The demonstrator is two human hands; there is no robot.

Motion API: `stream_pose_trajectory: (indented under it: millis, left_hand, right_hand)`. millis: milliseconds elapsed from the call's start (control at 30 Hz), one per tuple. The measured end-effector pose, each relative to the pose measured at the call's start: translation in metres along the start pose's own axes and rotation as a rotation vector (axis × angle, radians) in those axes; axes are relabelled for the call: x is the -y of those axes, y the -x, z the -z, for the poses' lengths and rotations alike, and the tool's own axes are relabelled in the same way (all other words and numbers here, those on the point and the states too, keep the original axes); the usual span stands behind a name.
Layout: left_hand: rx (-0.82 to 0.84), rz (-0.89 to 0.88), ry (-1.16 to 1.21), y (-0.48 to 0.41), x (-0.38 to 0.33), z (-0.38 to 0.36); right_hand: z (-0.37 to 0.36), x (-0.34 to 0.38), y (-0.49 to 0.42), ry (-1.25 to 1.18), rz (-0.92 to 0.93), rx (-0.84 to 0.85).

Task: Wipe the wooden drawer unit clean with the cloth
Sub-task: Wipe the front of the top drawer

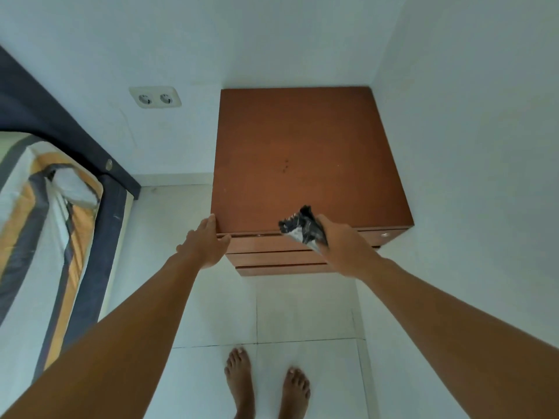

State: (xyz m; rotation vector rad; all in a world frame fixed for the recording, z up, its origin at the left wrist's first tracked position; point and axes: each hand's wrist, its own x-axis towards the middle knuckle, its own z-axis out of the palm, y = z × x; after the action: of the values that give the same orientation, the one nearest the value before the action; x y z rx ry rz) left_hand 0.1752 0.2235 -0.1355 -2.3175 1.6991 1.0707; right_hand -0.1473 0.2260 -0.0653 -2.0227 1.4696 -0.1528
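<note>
The wooden drawer unit [308, 158] stands in the room's corner, its top bare; the left hand [203, 243], fingers straight, steadies its front-left edge, while the right hand [341, 246] grips the bunched cloth [302, 229] above the front edge, likely ready to wipe

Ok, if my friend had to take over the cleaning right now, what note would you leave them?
Left hand: fingers straight, resting on the front left corner of the wooden drawer unit.
Right hand: grips the bunched cloth at the top's front edge.
Done: no wiped patch can be made out; dark specks sit near the middle of the top.
Left: wipe the top, specks included, then the drawer fronts.
</note>
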Motion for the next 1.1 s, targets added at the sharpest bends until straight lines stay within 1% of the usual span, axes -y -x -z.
stream_pose_trajectory:
  millis: [67,133,233,333,400,467,533,733,967,1100]
  left_hand:
    - [-0.01,-0.022,0.036,0.003,-0.001,-0.001]
    - [-0.032,-0.025,0.079,0.009,-0.002,-0.002]
    - [-0.082,-0.022,0.117,0.019,0.0,-0.009]
    - [-0.145,-0.021,0.111,0.034,0.004,-0.019]
    - [-0.203,-0.038,0.087,0.041,0.009,-0.029]
    - [-0.267,-0.076,0.069,0.047,0.011,-0.036]
    - [-0.314,-0.099,0.062,0.049,0.013,-0.044]
    - [-0.476,-0.03,0.13,0.041,0.014,-0.057]
    - [-0.516,0.03,0.217,0.027,0.014,-0.077]
    - [-0.567,0.012,0.291,0.023,0.013,-0.083]
  right_hand:
    - [0.013,0.01,-0.01,-0.012,0.016,-0.075]
    - [0.014,0.019,-0.018,0.021,0.024,-0.084]
    - [-0.009,0.025,-0.017,0.12,0.033,-0.006]
    - [-0.05,0.019,-0.003,0.245,0.079,0.088]
    - [-0.075,0.01,0.008,0.325,0.109,0.091]
    - [-0.094,-0.002,0.014,0.39,0.144,0.056]
    - [-0.103,-0.013,0.017,0.402,0.158,-0.006]
    - [-0.098,-0.035,0.018,0.45,0.114,-0.194]
    - [-0.099,-0.054,0.02,0.521,-0.006,-0.241]
    - [-0.105,-0.06,0.023,0.429,-0.082,-0.334]
